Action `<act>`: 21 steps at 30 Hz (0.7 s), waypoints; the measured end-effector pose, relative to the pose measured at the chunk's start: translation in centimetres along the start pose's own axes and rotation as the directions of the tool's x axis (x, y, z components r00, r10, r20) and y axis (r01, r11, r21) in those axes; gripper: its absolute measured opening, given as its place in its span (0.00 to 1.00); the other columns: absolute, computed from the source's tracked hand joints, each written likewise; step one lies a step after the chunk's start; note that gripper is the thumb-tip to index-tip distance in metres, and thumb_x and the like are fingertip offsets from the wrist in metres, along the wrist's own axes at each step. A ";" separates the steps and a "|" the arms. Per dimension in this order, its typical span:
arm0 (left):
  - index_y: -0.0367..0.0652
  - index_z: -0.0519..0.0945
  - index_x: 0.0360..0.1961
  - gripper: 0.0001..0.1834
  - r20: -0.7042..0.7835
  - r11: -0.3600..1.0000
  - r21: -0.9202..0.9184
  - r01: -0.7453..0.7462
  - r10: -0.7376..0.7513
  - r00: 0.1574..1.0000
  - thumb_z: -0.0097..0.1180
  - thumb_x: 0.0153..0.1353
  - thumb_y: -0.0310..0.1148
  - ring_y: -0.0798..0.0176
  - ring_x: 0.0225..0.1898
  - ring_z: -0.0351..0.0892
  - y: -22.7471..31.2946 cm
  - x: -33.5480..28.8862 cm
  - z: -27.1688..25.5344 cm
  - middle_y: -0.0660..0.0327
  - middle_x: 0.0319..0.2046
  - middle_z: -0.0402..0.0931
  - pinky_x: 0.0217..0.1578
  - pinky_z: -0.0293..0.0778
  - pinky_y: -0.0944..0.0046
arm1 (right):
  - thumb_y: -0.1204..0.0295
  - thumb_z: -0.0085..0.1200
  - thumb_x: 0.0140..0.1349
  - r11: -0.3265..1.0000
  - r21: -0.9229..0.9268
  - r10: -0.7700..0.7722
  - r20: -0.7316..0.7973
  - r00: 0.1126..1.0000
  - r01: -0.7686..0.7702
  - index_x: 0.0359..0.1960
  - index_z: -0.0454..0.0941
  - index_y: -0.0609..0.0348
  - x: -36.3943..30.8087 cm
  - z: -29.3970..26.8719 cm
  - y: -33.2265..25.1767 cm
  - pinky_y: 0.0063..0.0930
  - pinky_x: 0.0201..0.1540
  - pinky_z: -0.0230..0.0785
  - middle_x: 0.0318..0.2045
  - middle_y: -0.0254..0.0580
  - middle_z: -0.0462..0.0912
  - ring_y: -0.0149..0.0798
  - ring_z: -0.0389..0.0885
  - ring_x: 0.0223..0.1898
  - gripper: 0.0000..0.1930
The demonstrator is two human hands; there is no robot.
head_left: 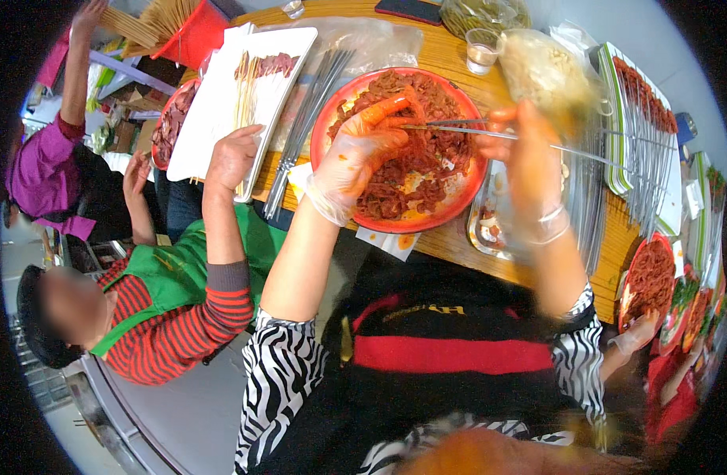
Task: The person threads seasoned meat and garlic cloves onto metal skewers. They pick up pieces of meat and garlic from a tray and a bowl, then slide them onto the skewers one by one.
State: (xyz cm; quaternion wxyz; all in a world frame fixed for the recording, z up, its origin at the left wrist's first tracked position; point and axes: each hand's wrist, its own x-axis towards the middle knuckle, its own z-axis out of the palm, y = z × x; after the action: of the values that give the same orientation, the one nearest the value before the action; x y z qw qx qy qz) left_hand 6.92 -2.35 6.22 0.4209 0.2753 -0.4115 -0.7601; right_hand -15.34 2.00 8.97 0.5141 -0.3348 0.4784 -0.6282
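Observation:
In a clear glove stained orange, my left hand [359,154] is closed on a strip of red marinated meat above a red bowl [477,158]. More sauce-coated meat strips [419,190] fill that bowl. My right hand [529,150], gloved and blurred by motion, is closed around a thin metal skewer [573,149]. The skewer's tip end reaches the meat at my left fingers; whether it has pierced the meat is too small to tell. Left of the bowl lies a bundle of bare metal skewers [316,103].
A co-worker in a green apron [173,273] works at a white board [205,119] on my left. At right are a tray of loaded skewers [644,95], another meat bowl [648,277] and a person's gloved hand [636,332]. A metal tray [490,237] and cup [481,55] stand nearby.

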 end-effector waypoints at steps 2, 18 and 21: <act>0.37 0.67 0.58 0.26 -0.035 0.998 0.035 -0.051 0.052 0.998 0.53 0.55 0.21 0.61 0.47 0.76 -0.3 -0.1 1.1 0.56 0.47 0.75 0.48 0.73 0.63 | 0.57 0.39 0.68 1.000 0.007 -0.013 0.009 1.000 0.013 0.33 0.73 0.67 -0.1 -0.3 0.3 0.25 0.26 0.77 0.28 0.47 0.77 0.41 0.83 0.26 0.22; 0.37 0.71 0.54 0.27 -0.253 0.977 0.177 -0.118 0.161 0.954 0.54 0.50 0.13 0.66 0.41 0.78 -1.2 0.3 4.4 0.56 0.42 0.78 0.41 0.77 0.67 | 0.54 0.41 0.67 0.985 0.118 0.126 -0.003 0.992 -0.125 0.37 0.72 0.67 -0.1 -2.0 1.4 0.24 0.28 0.77 0.28 0.43 0.77 0.38 0.81 0.28 0.23; 0.38 0.72 0.53 0.26 -0.196 0.948 0.221 -0.230 0.274 0.942 0.54 0.50 0.16 0.64 0.39 0.79 -1.5 0.3 4.0 0.56 0.40 0.78 0.40 0.77 0.66 | 0.54 0.41 0.67 0.994 0.096 0.055 -0.037 0.998 -0.052 0.36 0.72 0.66 -0.3 -1.4 1.5 0.25 0.29 0.77 0.29 0.45 0.78 0.38 0.82 0.28 0.22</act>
State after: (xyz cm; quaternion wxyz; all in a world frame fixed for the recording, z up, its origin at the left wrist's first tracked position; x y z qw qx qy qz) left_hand 3.14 -0.55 6.95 0.5297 0.3438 -0.4657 -0.6200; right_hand -16.09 2.62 7.15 0.5365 -0.2843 0.4670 -0.6428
